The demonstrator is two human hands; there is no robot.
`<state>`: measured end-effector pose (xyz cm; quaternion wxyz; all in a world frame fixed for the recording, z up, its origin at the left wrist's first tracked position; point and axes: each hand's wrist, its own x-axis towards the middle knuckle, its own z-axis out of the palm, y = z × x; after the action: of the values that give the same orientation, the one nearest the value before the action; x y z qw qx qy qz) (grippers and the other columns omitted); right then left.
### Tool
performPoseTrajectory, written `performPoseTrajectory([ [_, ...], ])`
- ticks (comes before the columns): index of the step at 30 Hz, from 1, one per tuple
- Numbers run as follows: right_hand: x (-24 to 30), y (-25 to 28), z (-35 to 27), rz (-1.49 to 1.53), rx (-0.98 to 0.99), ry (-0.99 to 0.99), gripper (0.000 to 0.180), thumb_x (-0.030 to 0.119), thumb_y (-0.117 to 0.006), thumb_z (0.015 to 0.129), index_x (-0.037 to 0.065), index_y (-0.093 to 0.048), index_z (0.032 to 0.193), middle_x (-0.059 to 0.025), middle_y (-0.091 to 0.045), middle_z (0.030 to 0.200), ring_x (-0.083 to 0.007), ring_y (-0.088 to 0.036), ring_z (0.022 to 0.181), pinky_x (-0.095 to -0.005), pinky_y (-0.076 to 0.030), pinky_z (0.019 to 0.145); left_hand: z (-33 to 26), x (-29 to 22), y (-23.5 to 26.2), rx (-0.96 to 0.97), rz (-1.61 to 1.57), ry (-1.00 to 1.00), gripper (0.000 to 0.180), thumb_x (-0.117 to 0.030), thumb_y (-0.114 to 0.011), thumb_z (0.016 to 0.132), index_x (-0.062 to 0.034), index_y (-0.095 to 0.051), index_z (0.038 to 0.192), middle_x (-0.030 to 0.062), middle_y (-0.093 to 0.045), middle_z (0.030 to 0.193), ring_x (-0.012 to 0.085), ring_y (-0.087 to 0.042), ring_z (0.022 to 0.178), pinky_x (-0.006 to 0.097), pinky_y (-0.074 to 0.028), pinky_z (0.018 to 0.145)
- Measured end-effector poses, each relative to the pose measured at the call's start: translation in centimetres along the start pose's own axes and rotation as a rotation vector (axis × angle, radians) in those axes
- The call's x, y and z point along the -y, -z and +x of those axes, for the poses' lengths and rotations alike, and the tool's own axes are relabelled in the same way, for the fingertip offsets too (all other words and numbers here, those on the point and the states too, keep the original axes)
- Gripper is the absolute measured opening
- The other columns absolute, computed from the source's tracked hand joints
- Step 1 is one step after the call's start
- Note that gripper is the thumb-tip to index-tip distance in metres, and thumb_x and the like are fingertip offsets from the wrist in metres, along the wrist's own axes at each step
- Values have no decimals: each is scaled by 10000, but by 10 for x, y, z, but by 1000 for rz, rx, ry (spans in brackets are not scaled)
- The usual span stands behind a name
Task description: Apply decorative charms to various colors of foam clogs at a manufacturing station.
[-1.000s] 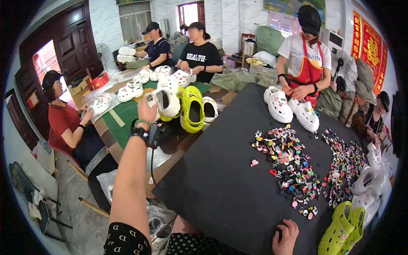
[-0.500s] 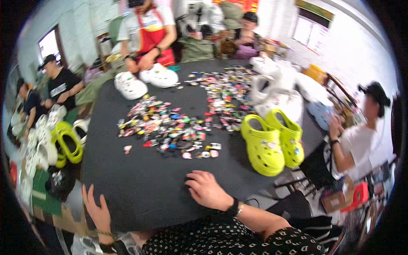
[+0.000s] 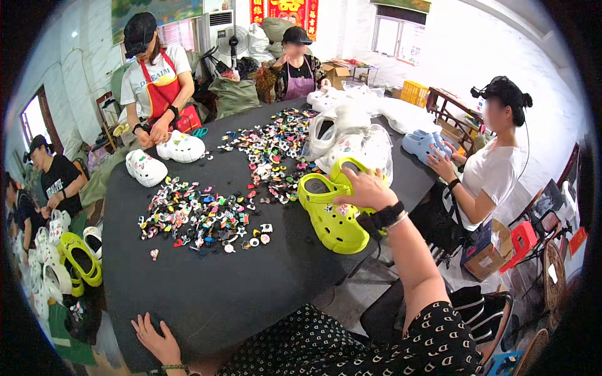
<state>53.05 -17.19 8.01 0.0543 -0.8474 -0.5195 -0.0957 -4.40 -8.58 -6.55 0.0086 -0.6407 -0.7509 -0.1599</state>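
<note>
Here, right hand [image 3: 365, 191] gripping lime clogs [image 3: 332, 210] at table edge [image 3: 401, 207], left hand [image 3: 157, 338] flat.

Two red hanging banners [image 3: 280, 10] with gold characters sit at the top centre of the frame, on the far wall. A green landscape poster [image 3: 164, 10] fills the upper left. An open brown cardboard box [image 3: 337, 72] stands just right of top centre, behind the far end of the table. Yellow crates [image 3: 415, 93] are stacked at upper right, below the window. Another brown cardboard box [image 3: 485, 258] lies on the floor at lower right. Clear plastic bags [image 3: 370, 145] holding white clogs lie right of the frame's centre.
</note>
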Motion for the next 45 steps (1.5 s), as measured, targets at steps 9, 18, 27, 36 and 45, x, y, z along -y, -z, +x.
performPoseTrajectory([
  [9, -8, 0, 18, 120, 306, 223, 767, 688, -652, 743, 76, -616, 1203, -227, -615, 1037, -357, -605, 1019, -413, -471, 879, 2, 1, -2, -27, -8, -58, 374, -250, -513, 982, -43, -553, 1290, 148, -435, 1458, 318, -283, 1428, 529, -205, 1180],
  [18, -11, -22, 28, 131, 210, 360, 733, 533, -801, 649, 14, -652, 1146, -203, -654, 1012, -359, -608, 1020, -432, -478, 868, 0, 7, -8, -66, -55, -96, 362, -250, -513, 982, -44, -570, 1274, 157, -450, 1446, 317, -329, 1404, 532, -217, 1172],
  [27, 71, 52, -9, 166, 167, 606, 565, 393, -830, 657, 25, -645, 1044, -163, -569, 1046, -346, -578, 1021, -416, -469, 864, 5, 18, -17, -186, -144, -221, 365, -236, -562, 932, -8, -592, 1215, 202, -492, 1397, 377, -395, 1347, 544, -249, 1130],
  [36, 258, 66, -32, 272, 239, 1306, 396, 261, -818, 657, 19, -657, 927, -156, -577, 967, -350, -567, 1003, -446, -469, 841, -19, 5, 46, -455, -547, -261, 333, -51, -546, 941, 11, -547, 1268, 194, -512, 1374, 382, -458, 1296, 468, -336, 1089],
  [45, 355, 8, -78, 604, 103, 1558, 646, 210, -849, 583, 65, -611, 1165, -111, -611, 1103, -305, -555, 1087, -462, -460, 901, -53, -44, 122, -379, -600, -432, 116, -26, -590, 869, 8, -579, 979, 168, -612, 994, 318, -590, 940, 391, -465, 853],
])
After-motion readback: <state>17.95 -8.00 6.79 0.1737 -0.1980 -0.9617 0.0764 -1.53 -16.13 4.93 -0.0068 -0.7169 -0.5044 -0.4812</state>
